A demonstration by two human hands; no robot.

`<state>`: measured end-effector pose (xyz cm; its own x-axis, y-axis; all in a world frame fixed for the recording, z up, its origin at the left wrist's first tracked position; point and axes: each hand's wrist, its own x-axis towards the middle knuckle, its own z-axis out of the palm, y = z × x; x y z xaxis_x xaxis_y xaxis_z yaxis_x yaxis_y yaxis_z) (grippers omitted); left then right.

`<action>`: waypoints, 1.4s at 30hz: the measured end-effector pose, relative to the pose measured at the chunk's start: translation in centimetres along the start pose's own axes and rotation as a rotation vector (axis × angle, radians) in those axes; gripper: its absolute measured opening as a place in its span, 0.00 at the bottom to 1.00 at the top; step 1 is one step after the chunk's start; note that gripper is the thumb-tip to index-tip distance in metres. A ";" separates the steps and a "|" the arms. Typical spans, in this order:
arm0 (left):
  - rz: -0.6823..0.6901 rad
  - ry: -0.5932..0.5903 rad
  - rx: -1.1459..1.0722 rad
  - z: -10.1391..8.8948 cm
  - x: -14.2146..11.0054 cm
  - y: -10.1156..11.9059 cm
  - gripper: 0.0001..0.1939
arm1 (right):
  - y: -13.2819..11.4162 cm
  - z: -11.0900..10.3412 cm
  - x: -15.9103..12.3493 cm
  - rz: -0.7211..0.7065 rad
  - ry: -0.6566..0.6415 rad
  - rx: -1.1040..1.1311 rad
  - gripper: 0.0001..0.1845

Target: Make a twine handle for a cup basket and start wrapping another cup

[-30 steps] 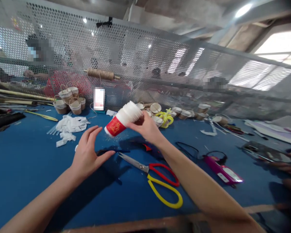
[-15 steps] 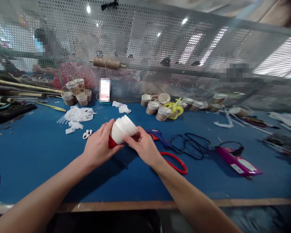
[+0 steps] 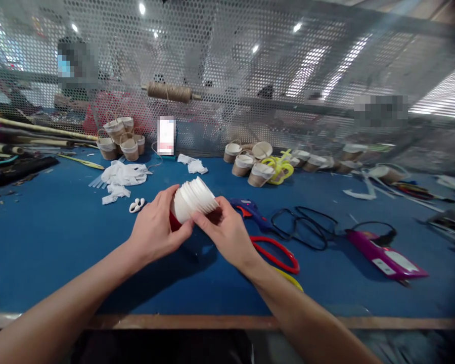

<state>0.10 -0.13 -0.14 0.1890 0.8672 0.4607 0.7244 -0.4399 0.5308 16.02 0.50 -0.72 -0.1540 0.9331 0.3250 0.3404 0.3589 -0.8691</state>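
Note:
What looks like a stack of white cups (image 3: 192, 198), nested with ridged rims, is held tilted above the middle of the blue table. Its open end points to the upper right, and a red part shows at the lower left end. My left hand (image 3: 155, 222) is closed around that red end. On the other side, my right hand (image 3: 223, 227) grips the rim end with thumb and fingers; some of its fingers are hidden behind the stack. A red ring-shaped strip (image 3: 278, 253) lies by my right wrist, with a yellow strip (image 3: 290, 278) partly under the forearm.
A blue glue gun (image 3: 252, 212) with a black cord lies right of my hands, near a purple device (image 3: 387, 255). White gloves (image 3: 123, 174) and small brown buckets (image 3: 129, 147) are at back left; more buckets (image 3: 260, 174) stand behind. A perforated metal panel (image 3: 212, 65) closes the back.
The view has shifted slightly, revealing the yellow strip beside my right forearm. Both hands keep hold of the stack, which is turned a little, so less of the red shows.

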 end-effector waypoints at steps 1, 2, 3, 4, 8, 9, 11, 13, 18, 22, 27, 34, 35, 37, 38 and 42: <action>-0.007 -0.005 -0.024 0.0 0.0 0.1 0.30 | 0.0 0.0 0.0 0.001 -0.001 0.000 0.16; -0.015 -0.008 -0.050 -0.1 0.0 0.1 0.30 | 0.0 0.1 -0.1 0.003 -0.003 0.007 0.16; -0.023 -0.010 -0.075 -0.1 0.0 0.2 0.29 | 0.0 0.1 -0.1 0.005 -0.008 0.022 0.16; -0.033 -0.012 -0.097 -0.1 0.0 0.2 0.29 | 0.0 0.2 -0.2 0.006 -0.015 0.040 0.16; -0.072 -0.029 -0.145 -0.2 0.0 0.3 0.29 | 0.0 0.3 -0.2 0.013 -0.036 0.096 0.16; -0.074 -0.033 -0.155 -0.2 0.0 0.3 0.29 | -0.1 0.3 -0.2 0.015 -0.034 0.097 0.16; -0.069 -0.038 -0.182 -0.2 0.0 0.2 0.29 | -0.1 0.2 -0.2 0.022 -0.031 0.092 0.16; -0.067 -0.043 -0.204 -0.1 0.0 0.1 0.28 | -0.2 0.2 -0.2 0.031 -0.028 0.090 0.16; -0.075 -0.050 -0.212 -0.2 -0.1 0.1 0.27 | -0.2 0.2 -0.2 0.044 -0.034 0.115 0.17; -0.090 -0.057 -0.229 -0.3 -0.1 0.1 0.26 | -0.2 0.3 -0.2 0.042 -0.056 0.135 0.15; -0.075 -0.043 -0.230 -0.1 -0.1 0.0 0.25 | -0.2 0.2 -0.2 0.035 -0.052 0.151 0.15; -0.025 -0.042 -0.164 -0.2 -0.1 0.1 0.28 | -0.1 -0.1 0.0 0.053 -0.048 0.179 0.15; -0.021 -0.047 -0.155 -0.2 -0.1 0.1 0.28 | -0.1 -0.2 0.1 0.060 -0.050 0.179 0.15; -0.022 -0.054 -0.144 -0.2 -0.1 0.1 0.28 | -0.2 -0.3 0.2 0.068 -0.055 0.168 0.15; -0.027 -0.056 -0.142 -0.2 -0.1 0.1 0.28 | -0.2 -0.3 0.2 0.072 -0.058 0.160 0.15; -0.055 -0.059 -0.147 -0.1 0.0 0.1 0.26 | -0.2 -0.2 0.2 0.086 -0.064 0.144 0.16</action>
<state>0.12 -0.21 0.01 0.1938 0.9011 0.3878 0.6305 -0.4173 0.6545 16.10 0.62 -0.46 -0.1904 0.9552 0.2266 0.2195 0.2664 -0.9385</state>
